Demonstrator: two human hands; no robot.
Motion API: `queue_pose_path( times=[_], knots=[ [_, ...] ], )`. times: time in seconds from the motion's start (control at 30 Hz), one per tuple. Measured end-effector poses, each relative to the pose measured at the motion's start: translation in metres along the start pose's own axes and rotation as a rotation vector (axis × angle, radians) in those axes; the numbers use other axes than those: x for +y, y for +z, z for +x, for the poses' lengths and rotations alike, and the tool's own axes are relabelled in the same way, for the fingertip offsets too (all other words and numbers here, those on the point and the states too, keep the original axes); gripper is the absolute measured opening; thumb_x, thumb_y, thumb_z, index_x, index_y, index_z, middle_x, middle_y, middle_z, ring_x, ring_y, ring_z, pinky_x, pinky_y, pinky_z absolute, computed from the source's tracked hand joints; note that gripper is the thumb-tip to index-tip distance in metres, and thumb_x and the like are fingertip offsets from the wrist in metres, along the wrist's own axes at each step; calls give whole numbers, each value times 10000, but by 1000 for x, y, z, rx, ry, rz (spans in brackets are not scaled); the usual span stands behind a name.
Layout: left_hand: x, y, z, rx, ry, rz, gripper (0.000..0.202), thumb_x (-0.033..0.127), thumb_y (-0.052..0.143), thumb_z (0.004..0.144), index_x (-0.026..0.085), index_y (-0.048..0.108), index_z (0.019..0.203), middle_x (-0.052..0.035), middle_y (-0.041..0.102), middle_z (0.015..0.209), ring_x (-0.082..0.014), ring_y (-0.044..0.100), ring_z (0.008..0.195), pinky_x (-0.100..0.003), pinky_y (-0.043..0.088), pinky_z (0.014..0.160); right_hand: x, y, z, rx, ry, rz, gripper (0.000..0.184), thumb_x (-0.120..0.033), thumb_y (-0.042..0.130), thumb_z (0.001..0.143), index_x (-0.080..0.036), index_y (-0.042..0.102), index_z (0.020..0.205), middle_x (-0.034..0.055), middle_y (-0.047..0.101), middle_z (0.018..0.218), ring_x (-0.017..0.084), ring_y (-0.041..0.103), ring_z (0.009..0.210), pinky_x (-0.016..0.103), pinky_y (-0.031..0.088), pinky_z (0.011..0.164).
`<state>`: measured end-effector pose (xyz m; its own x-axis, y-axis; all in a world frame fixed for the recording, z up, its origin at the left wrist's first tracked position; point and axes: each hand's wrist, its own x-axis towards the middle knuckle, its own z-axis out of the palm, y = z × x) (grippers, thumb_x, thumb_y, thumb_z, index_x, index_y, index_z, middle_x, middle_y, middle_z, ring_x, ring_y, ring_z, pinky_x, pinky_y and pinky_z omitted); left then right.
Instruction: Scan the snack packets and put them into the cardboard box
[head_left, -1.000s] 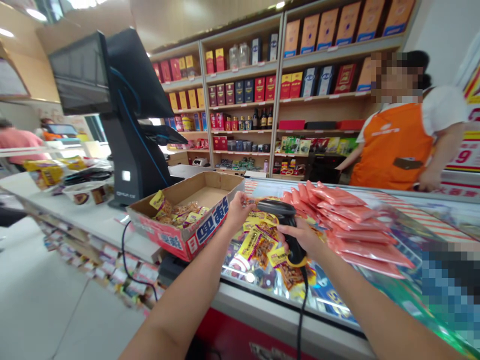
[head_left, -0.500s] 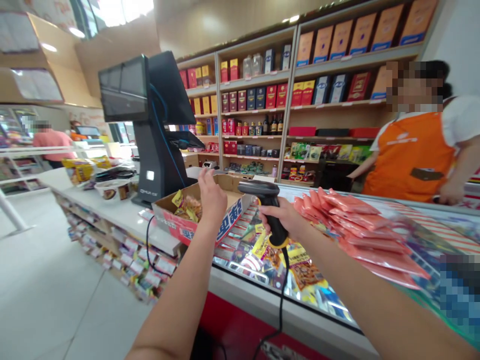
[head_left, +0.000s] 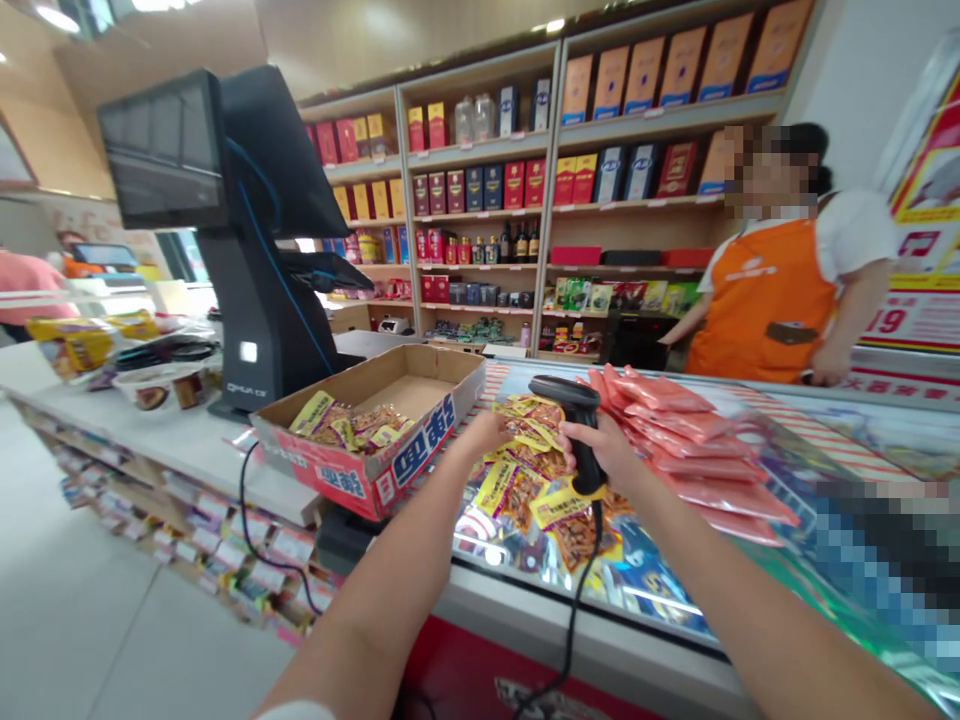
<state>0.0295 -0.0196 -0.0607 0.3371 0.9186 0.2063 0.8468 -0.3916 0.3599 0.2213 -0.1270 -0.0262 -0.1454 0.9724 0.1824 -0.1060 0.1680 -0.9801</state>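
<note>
In the head view, my right hand (head_left: 600, 450) grips a black barcode scanner (head_left: 587, 465) by its handle, with its cable hanging down over the counter edge. My left hand (head_left: 487, 434) is at the left side of a pile of snack packets (head_left: 514, 490) with yellow labels. Its fingers close on a snack packet (head_left: 529, 412) there, though the fingertips are partly hidden. Left of that hand stands an open cardboard box (head_left: 424, 455) with more packets (head_left: 349, 420) inside, at its near-left end.
A stack of pink-orange packages (head_left: 697, 450) lies right of the scanner on the glass counter. A dark checkout terminal (head_left: 262, 300) stands behind the box, beside a plastic tub (head_left: 169, 388). A person in an orange apron (head_left: 761, 300) stands across the counter before the shelves.
My left hand has moved from above the cardboard box rightward and down to the snack packets. The scanner stays in my right hand. The view has turned right.
</note>
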Motion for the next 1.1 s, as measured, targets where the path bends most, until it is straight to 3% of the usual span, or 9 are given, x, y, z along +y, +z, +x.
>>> queue_pose_path(
  times=[0.1,0.27,0.37,0.5,0.57,0.7,0.83,0.97,1.1],
  knots=[
    [-19,9,1,-30,-36,-158,224,323,743,689,162,614,602,7,569,573,-142,509,591,-240,367,581,12,-9,-1,43,1,7,299,-403,758,619,-185,554,598,-24,552,510,107,521,400,230,435,393],
    [-34,7,0,-133,-4,-439,315,346,789,611,163,541,543,61,438,481,-94,390,512,-223,296,511,21,-16,-5,49,28,-25,299,-411,749,634,-180,564,601,-18,555,514,111,513,405,246,443,404],
    [-34,1,2,11,-57,-597,253,347,734,691,166,570,624,48,465,498,-103,424,511,-224,328,504,22,-19,-7,60,30,-18,306,-422,741,643,-178,563,591,-16,553,511,112,519,409,239,434,401],
    [-30,-8,3,372,-189,-687,228,255,637,785,183,481,636,61,421,517,-93,433,516,-194,349,481,23,-18,-5,81,33,16,331,-432,752,633,-178,549,576,-18,550,508,107,515,405,231,432,392],
    [-27,-12,2,435,-272,-878,182,242,597,828,184,474,708,71,435,545,-86,452,498,-181,380,466,23,-17,-6,75,40,35,320,-424,760,626,-180,555,603,-24,554,518,106,516,405,229,436,389],
    [-16,-13,-3,301,-336,-1419,115,224,609,854,165,512,839,18,612,690,-114,615,586,-231,538,547,22,-11,-9,33,52,37,295,-404,760,636,-186,560,638,-29,567,530,103,515,400,238,465,402],
    [-9,-6,-5,207,-325,-1737,111,199,643,841,132,587,910,-71,707,822,-182,714,761,-336,618,715,22,-7,-12,20,46,31,296,-385,777,627,-183,561,622,-27,566,518,102,507,392,235,460,392],
    [-1,3,-7,138,-260,-1778,208,157,715,799,106,652,991,-100,735,911,-185,723,793,-332,623,755,23,-8,-12,25,60,13,300,-399,762,646,-175,570,589,-21,556,515,104,515,395,234,453,392],
    [9,8,-9,194,-273,-1712,189,40,771,709,81,668,862,-65,721,794,-140,693,667,-252,612,644,24,-9,-12,16,61,-3,313,-420,753,647,-172,578,568,-18,550,508,107,516,395,239,456,396]
  ],
)
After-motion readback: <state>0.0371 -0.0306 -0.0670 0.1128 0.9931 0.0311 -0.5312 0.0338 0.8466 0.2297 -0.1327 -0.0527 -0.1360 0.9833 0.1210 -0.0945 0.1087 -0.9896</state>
